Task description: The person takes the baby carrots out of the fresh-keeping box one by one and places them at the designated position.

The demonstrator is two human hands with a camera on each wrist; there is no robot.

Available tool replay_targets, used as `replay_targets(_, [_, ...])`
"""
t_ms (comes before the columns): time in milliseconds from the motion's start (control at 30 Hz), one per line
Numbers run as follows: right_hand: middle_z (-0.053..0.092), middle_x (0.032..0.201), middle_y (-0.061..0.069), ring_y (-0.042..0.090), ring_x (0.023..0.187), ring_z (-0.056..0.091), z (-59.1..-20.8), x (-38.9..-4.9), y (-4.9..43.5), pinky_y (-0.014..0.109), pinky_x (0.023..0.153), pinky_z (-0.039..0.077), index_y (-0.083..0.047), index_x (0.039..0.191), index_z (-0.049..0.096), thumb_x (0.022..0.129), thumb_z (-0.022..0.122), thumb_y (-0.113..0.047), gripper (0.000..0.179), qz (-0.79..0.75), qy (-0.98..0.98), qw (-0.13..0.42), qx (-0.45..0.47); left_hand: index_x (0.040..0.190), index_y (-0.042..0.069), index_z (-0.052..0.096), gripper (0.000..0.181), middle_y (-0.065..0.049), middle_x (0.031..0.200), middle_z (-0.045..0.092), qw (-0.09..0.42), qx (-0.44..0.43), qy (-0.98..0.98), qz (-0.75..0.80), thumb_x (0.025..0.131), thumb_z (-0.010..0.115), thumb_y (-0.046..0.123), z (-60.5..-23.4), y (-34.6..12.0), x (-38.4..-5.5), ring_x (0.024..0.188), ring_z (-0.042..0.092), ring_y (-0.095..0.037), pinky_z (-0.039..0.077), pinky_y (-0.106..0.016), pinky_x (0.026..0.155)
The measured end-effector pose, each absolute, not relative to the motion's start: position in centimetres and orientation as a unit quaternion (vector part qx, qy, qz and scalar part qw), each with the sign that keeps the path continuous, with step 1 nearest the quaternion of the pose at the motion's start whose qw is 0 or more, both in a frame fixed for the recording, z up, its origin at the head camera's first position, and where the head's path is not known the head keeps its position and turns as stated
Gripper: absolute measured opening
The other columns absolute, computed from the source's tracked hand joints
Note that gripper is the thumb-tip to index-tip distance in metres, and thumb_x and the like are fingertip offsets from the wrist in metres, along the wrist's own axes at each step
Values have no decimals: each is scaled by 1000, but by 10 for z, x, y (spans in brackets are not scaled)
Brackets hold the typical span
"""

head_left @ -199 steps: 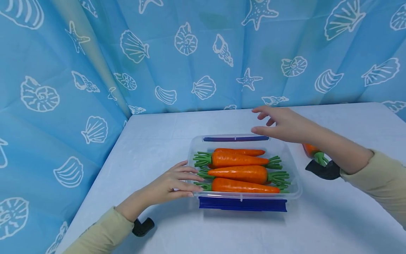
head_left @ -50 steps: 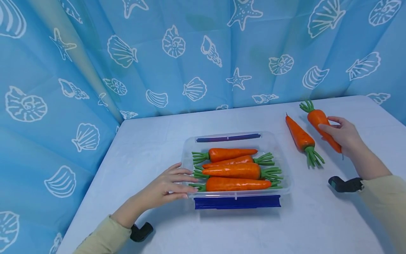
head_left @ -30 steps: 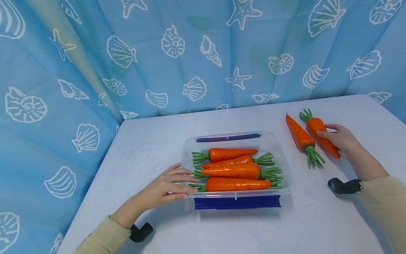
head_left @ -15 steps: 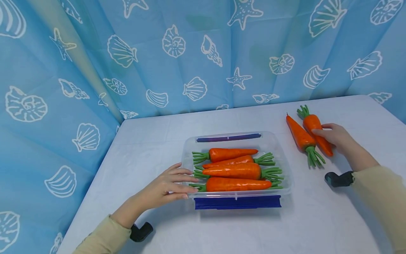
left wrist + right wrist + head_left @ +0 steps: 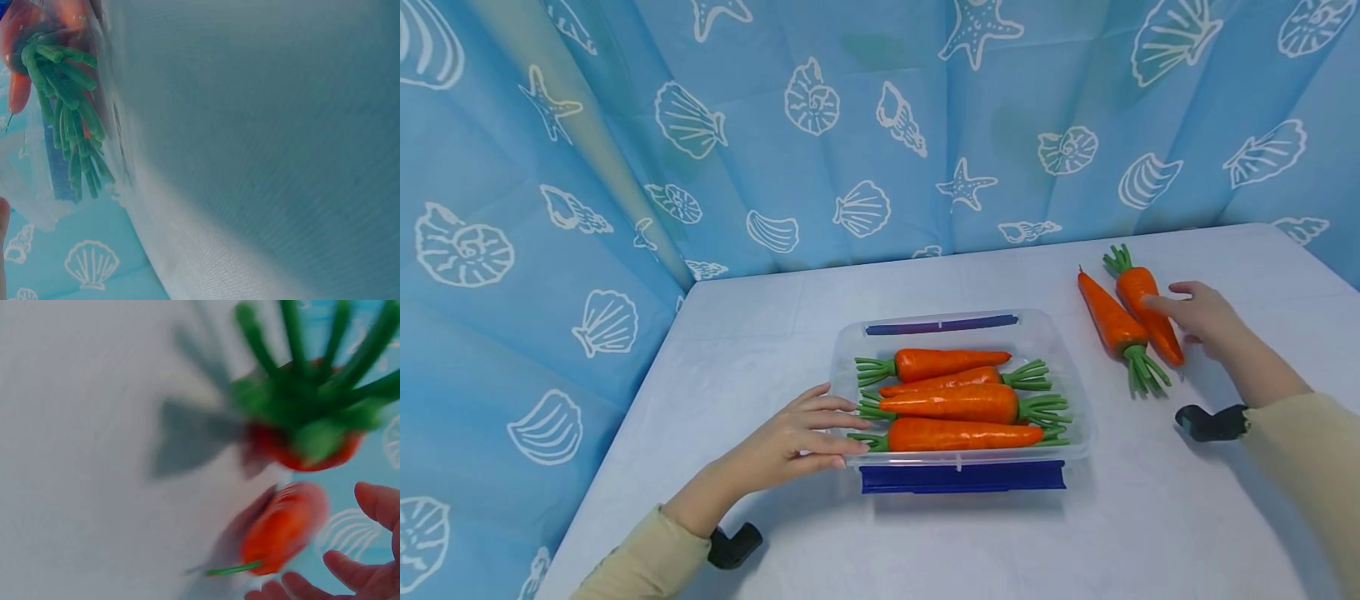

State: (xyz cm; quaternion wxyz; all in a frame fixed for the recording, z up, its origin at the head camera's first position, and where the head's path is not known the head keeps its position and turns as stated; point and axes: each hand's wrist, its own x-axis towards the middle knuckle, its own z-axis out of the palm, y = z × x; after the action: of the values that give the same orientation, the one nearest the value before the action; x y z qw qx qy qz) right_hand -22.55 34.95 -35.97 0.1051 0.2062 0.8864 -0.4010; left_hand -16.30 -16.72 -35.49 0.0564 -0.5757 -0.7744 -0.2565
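Observation:
A clear plastic container [image 5: 958,463] with blue latches holds several orange carrots [image 5: 951,405] with green stems. My left hand [image 5: 808,437] rests on its left rim with fingers fairly straight. In the left wrist view, green carrot stems [image 5: 69,106] show through the container wall. On the table to the right lie two more carrots, the left one [image 5: 1108,315] pointing away and the right one [image 5: 1150,312] with its stems at the far end. My right hand [image 5: 1210,321] is beside the right carrot, fingers spread; in the right wrist view its fingertips [image 5: 340,569] stand apart from the carrot.
A white cloth covers the table [image 5: 760,333]. Behind and to the left hangs a blue curtain [image 5: 865,108] with white shell prints. Black wrist devices [image 5: 736,546] stick out below both sleeves. The container's near latch [image 5: 962,477] hangs outward.
My right hand brought a carrot down beside the other one on the table, shifted it left, then let go and moved slightly right. The left hand has stayed on the container rim.

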Motion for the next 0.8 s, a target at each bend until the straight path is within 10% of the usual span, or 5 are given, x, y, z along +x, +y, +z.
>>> replay_targets(333, [4, 147, 30, 53, 127, 16, -319, -198, 306, 72, 90, 27, -4, 146, -1, 89, 42, -56, 88, -446, 886, 33, 122, 108, 14, 68, 28, -7, 115, 64, 61, -581, -771, -252, 92, 53, 30, -355, -167, -163, 113, 51, -27, 27, -53, 105])
replay_targets(633, [23, 145, 24, 32, 118, 38, -300, -171, 256, 17, 79, 49, -6, 146, 8, 94, 45, -41, 73, -491, 867, 80, 5, 108, 14, 68, 27, -6, 115, 64, 56, -578, -775, -251, 92, 53, 29, -355, -167, -163, 114, 51, -27, 26, -50, 107])
replay_targets(800, [31, 142, 22, 31, 119, 41, -299, -158, 236, 12, 76, 48, -7, 145, 16, 94, 47, -37, 67, -507, 856, 96, -33, 108, 14, 68, 26, -6, 115, 64, 56, -578, -775, -250, 91, 54, 29, -354, -167, -163, 114, 51, -26, 26, -50, 107])
